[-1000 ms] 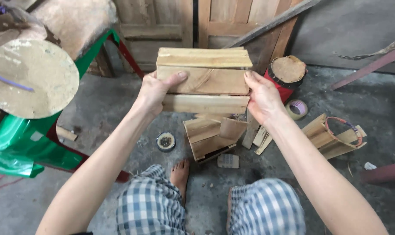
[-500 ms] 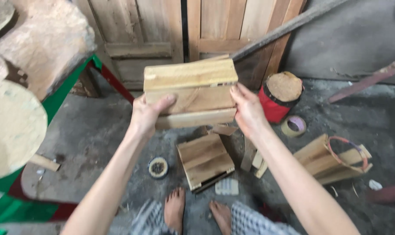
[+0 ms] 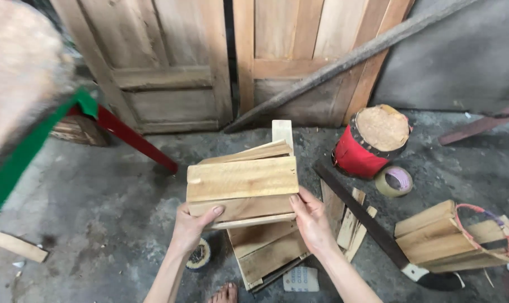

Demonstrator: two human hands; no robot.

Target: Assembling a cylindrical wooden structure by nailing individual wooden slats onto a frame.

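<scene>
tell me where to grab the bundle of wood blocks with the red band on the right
The banded bundle of wood blocks lies flat on the concrete floor, long sides running left to right, with the red band looped round its right end. It is probably best gripped across the two long sides near the middle, coming from above, clear of the band. Both hands, left and right, are full with a stack of boards.

Small pale calculator-like keypad (image 3: 300, 279) on floor, near red can (image 3: 355, 156).

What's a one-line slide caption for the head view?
Both hands, left hand and right hand, hold a stack of wooden boards above a concrete floor.
</scene>
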